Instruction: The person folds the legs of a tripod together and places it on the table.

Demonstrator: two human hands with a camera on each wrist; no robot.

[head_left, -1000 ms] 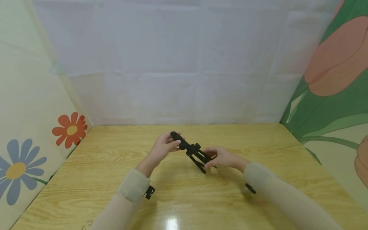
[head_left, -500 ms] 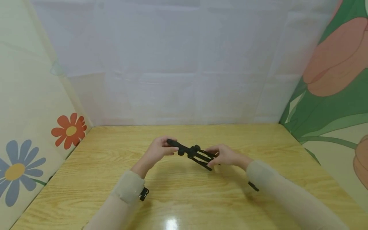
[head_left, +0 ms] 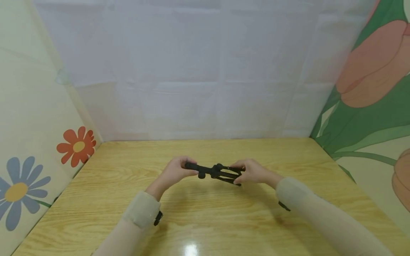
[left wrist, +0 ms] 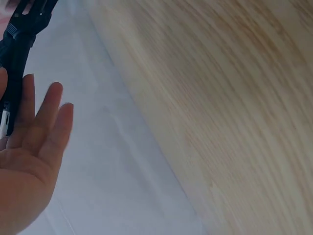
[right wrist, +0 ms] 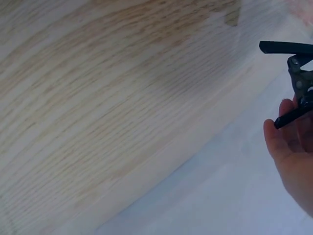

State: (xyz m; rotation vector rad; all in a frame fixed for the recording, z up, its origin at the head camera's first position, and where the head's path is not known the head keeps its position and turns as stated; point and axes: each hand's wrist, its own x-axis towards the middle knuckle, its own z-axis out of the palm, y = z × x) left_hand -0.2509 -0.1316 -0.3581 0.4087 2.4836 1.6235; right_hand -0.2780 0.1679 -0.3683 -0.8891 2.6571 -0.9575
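A small black tripod (head_left: 207, 170) is held nearly level above the table, its legs pointing right and partly spread. My left hand (head_left: 175, 171) pinches the end of its handle between thumb and forefinger. The other fingers of that hand (left wrist: 36, 142) stretch out beside the handle in the left wrist view. At the leg end, my right hand (head_left: 254, 171) grips the legs with thumb and fingers. One leg tip of the tripod (right wrist: 283, 47) stands apart from the right hand (right wrist: 298, 156) in the right wrist view, while another lies against the fingers.
The wooden table (head_left: 205, 224) spreads beneath both hands. A white sheet (head_left: 198, 71) hangs behind its far edge. Panels with painted flowers stand at the left (head_left: 29, 106) and right (head_left: 368, 117). Black wrist straps show at both cuffs.
The tripod has swung from a steep slant to nearly level, as its handle end came down and the leg end shifted right. My left hand moved down and slightly left; my right hand slightly right.
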